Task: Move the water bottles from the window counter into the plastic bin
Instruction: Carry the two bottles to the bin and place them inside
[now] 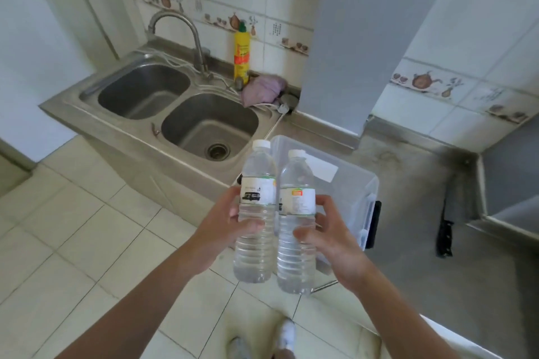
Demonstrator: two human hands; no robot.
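Clear bottles upright: left hand (226, 230) grips left bottle (256, 213), right hand (329, 239) grips right bottle (297, 221).

Two clear water bottles (256, 213) wear white caps and white labels edged green and orange. At 11 o'clock a yellow bottle (242, 52) has a green cap; beside it lies a lilac cloth (262, 90). White wall tiles (437, 83) carry brown teapot motifs.

Two clear water bottles (258, 213) upright, side by side before clear bin (350, 181).

Soft daylight, wide-angle edge distortion
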